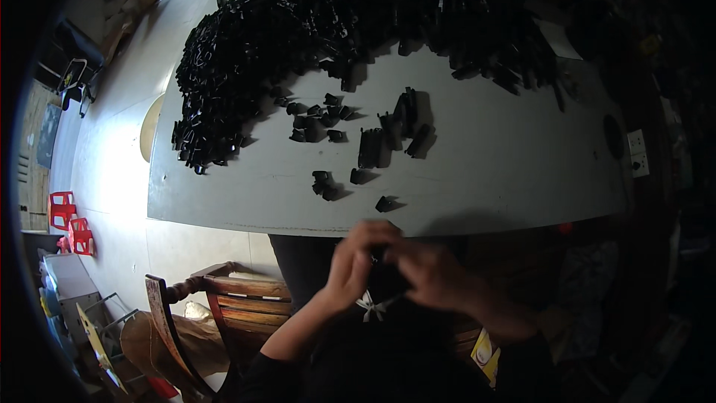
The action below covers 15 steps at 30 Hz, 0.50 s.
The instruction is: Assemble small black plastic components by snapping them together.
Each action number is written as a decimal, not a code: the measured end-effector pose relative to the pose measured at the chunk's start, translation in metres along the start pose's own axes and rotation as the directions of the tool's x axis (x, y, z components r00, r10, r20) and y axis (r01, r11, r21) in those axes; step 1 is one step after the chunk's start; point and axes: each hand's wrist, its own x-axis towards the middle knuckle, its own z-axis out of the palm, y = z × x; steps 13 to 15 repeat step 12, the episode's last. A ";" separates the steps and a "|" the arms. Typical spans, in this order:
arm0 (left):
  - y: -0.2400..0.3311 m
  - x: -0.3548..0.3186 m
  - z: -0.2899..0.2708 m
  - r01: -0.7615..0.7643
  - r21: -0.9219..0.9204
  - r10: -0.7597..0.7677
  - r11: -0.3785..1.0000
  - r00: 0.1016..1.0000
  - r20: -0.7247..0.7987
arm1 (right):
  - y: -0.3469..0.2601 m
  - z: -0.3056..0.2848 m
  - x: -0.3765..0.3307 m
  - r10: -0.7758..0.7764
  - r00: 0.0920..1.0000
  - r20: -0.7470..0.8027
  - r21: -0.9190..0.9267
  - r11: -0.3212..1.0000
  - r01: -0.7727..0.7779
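My left hand [356, 260] and my right hand [432, 272] meet at the table's near edge, in front of my body. The fingers of both are curled in and closed. Something small and dark seems to sit between the fingertips, but shadow and dark clothing behind hide what it is. Just beyond my hands lies a small black plastic piece [385, 204] on the white table [492, 172]. Past it are another small piece [359, 175], a small cluster [323, 186] and a longer, flat black piece [369, 148].
A large heap of black plastic pieces [224, 67] covers the table's far left and back, with longer black pieces [507, 67] at the back right. A wooden chair [246, 302] stands at the near left. Red stools [80, 236] are on the floor beyond.
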 end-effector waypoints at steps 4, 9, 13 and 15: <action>-0.021 0.024 -0.001 0.040 0.702 0.092 0.711 0.984 -0.150 | 0.068 -0.019 0.039 0.289 0.902 -0.322 0.062 0.957 -0.284; -0.046 0.036 0.002 -0.126 0.896 0.097 0.425 0.991 0.094 | 0.100 -0.014 0.075 0.271 0.870 -0.413 -0.164 0.917 -0.363; -0.045 0.023 -0.007 -0.017 0.786 -0.017 0.618 0.999 0.034 | 0.091 -0.012 0.072 0.404 0.867 -0.292 -0.316 0.814 -0.487; -0.045 0.023 -0.007 -0.017 0.786 -0.017 0.618 0.999 0.034 | 0.091 -0.012 0.072 0.404 0.867 -0.292 -0.316 0.814 -0.487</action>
